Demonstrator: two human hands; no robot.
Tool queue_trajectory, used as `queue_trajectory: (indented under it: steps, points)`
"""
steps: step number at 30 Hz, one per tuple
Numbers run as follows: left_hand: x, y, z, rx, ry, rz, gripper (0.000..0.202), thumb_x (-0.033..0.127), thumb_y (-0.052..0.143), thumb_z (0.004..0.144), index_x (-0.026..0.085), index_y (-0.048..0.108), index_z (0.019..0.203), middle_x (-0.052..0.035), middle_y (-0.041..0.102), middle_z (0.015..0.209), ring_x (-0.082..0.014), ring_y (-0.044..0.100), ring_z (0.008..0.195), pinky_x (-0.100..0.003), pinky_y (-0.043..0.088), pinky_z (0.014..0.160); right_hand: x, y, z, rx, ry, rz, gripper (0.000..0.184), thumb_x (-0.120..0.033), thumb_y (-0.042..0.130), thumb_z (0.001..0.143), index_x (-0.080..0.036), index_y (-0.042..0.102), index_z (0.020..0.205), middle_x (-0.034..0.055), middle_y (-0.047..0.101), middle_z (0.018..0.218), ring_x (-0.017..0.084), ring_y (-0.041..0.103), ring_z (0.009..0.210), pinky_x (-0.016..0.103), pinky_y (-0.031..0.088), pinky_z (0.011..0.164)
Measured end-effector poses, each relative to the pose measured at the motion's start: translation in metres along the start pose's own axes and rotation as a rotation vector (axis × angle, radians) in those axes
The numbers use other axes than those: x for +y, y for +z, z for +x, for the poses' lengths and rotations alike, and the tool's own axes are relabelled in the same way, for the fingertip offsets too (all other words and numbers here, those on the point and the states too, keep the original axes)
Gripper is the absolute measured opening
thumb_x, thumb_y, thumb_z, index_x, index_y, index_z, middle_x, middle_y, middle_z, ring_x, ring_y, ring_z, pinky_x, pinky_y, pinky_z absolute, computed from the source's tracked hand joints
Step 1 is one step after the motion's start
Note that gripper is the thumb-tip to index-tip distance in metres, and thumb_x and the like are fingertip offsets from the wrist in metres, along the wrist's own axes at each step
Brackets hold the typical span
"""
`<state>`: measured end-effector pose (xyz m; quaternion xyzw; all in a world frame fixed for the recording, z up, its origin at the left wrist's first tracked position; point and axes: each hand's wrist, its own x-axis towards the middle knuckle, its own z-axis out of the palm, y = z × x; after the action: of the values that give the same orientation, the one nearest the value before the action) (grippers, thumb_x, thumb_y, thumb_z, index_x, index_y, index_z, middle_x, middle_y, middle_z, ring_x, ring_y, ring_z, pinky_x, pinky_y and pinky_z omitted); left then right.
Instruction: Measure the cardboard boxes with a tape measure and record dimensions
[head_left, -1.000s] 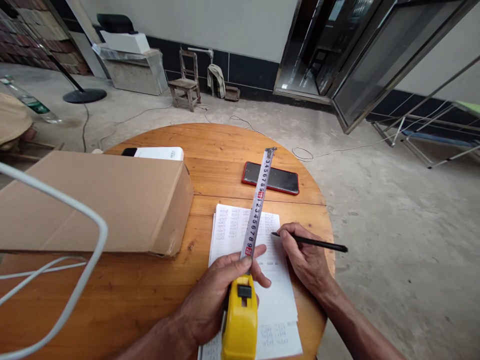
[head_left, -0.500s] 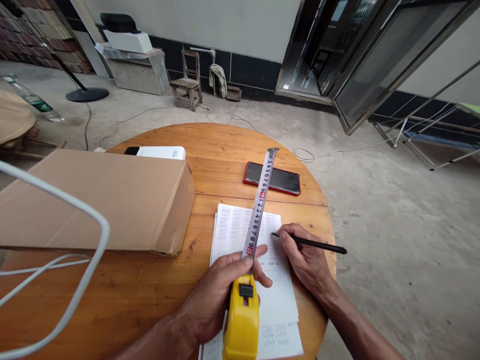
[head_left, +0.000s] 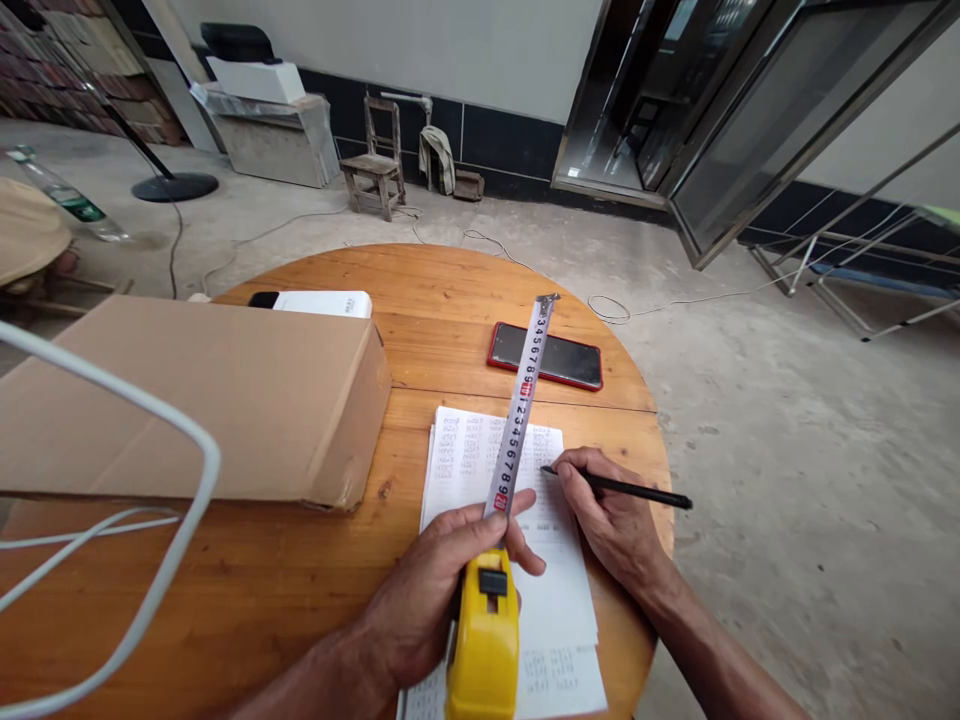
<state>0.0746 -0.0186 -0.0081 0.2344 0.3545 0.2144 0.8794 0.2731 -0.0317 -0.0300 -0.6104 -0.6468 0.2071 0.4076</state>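
Note:
A yellow tape measure (head_left: 487, 630) is gripped in my left hand (head_left: 442, 560), with my thumb pressed on its blade near the 20 mark. The extended blade points away from me, over the paper and across a phone in a red case (head_left: 570, 360). My right hand (head_left: 611, 510) pinches a black pen (head_left: 637, 490), its tip at the paper near the right edge. Columns of handwritten figures cover the upper part of the stacked paper sheets (head_left: 559, 590). Part of the writing lies hidden behind the blade and my left hand.
On the left of the round wooden table (head_left: 442, 285) stands a cardboard box (head_left: 187, 400), with a white device (head_left: 322, 303) behind it. A white cable (head_left: 202, 470) loops across the near left. Beyond are a small wooden chair (head_left: 373, 160) and an open door (head_left: 787, 120).

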Motion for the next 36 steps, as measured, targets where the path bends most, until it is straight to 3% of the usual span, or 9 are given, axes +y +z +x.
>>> queue_trajectory:
  steps: [25, 36]
  points:
    - [0.0015, 0.0006, 0.0001, 0.009, -0.002, 0.011, 0.031, 0.032, 0.052, 0.087, 0.015, 0.072, 0.071, -0.0061, 0.050, 0.139, -0.0055, 0.056, 0.055, -0.021, 0.037, 0.050, -0.0053, -0.0014, 0.0016, -0.020, -0.020, -0.062, 0.014, -0.016, 0.048, 0.087, -0.019, 0.058, 0.078, -0.0003, 0.061, 0.071, 0.013, 0.056, 0.063, 0.025, 0.044, 0.060]
    - [0.0014, 0.0003, 0.0004, 0.007, -0.001, -0.004, 0.031, 0.033, 0.053, 0.087, 0.014, 0.071, 0.070, -0.0060, 0.049, 0.140, -0.0044, 0.055, 0.053, -0.020, 0.036, 0.048, -0.0007, -0.0003, -0.0014, 0.026, 0.048, -0.047, 0.014, -0.020, 0.048, 0.088, -0.020, 0.059, 0.079, 0.0009, 0.062, 0.072, 0.015, 0.057, 0.066, 0.027, 0.045, 0.061]
